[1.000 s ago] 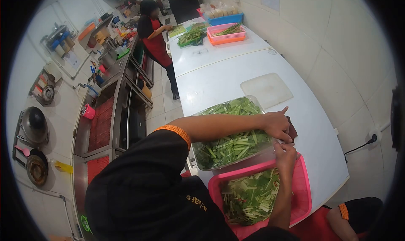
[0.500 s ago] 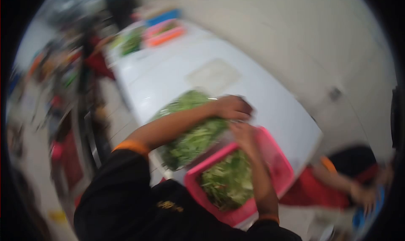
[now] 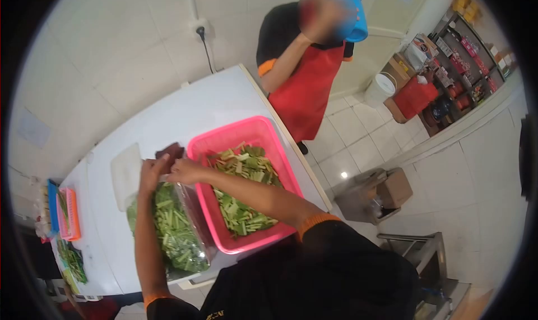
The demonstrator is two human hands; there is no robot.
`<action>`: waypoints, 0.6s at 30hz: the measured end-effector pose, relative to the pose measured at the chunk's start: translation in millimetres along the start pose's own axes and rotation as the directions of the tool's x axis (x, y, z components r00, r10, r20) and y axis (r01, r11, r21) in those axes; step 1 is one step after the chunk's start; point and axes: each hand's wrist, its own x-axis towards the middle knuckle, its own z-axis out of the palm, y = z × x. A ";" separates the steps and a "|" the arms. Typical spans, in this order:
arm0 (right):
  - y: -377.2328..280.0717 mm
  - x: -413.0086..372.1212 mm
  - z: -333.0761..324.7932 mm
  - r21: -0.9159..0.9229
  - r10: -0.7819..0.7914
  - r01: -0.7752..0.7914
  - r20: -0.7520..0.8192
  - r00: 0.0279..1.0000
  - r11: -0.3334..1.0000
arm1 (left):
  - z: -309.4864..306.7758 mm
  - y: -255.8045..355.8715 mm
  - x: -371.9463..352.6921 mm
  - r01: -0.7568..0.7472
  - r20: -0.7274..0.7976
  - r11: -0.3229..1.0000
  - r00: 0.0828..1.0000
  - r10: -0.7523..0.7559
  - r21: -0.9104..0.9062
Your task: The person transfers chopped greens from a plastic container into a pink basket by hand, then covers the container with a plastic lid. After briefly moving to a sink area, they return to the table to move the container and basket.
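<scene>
On the white table, a clear plastic bag (image 3: 178,230) full of chopped leafy greens lies under my forearms. My left hand (image 3: 150,173) is closed at the bag's far end, its thumb pointing inward. Right beside it my right hand (image 3: 186,171) pinches the gathered plastic, fingertips close to the left thumb. A dark reddish-brown piece (image 3: 171,151) shows just beyond the fingers; its kind is unclear. My right forearm passes over a pink plastic basket (image 3: 202,146) with cut stems and leaves (image 3: 238,202) in it.
A pale translucent board (image 3: 124,174) lies left of the bag on the table (image 3: 224,90). Orange and blue baskets (image 3: 70,213) and loose greens (image 3: 73,261) are at the far left. Past the right edge stands a person in a red apron (image 3: 308,90) with a raised blue container (image 3: 356,20).
My view has swung round to the right, bringing the person and shelves into view. Both hands stay together at the bag's end. The person's blue container is now held up high.
</scene>
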 end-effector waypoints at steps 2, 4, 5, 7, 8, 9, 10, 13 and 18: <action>-30.1 -24.9 -0.3 -0.101 0.111 -0.130 -0.176 0.978 0.986 | -0.9 20.7 -4.3 -0.014 -0.013 0.999 1.000 0.013 -0.035; -37.1 -31.1 19.2 -0.247 0.052 -0.171 -0.424 0.904 0.954 | -3.0 22.6 -5.4 -0.021 -0.018 1.000 1.000 0.021 0.004; -32.0 -30.0 27.4 -0.332 -0.031 -0.180 -0.542 0.840 0.926 | -3.3 16.2 0.6 -0.046 -0.050 0.999 0.998 0.046 -0.002; -44.2 -40.3 10.8 -0.109 0.126 -0.173 -0.347 0.930 0.979 | -2.7 8.2 -0.9 -0.075 -0.102 0.997 0.992 0.074 -0.008; -49.8 -44.9 -1.2 -0.002 0.190 -0.197 -0.237 0.953 0.980 | -1.9 9.6 -2.8 -0.089 -0.110 0.996 0.990 0.090 0.010; -52.2 -53.6 -8.3 -0.023 0.180 -0.190 -0.217 0.959 0.982 | -1.1 17.8 -7.4 -0.099 -0.117 0.995 0.988 0.102 0.030; -54.7 -62.3 -15.5 -0.043 0.170 -0.182 -0.197 0.966 0.982 | -0.6 23.7 -11.6 -0.111 -0.124 0.992 0.985 0.117 0.051; -39.8 -92.7 -23.1 -0.268 -0.075 -0.035 -0.389 0.918 0.963 | -2.1 14.3 -7.0 -0.086 -0.077 0.996 0.993 0.086 0.009; 20.5 -214.7 -61.2 0.091 -0.162 0.205 -0.344 0.925 0.975 | -3.1 20.9 -7.6 -0.093 0.084 0.996 0.992 0.091 0.014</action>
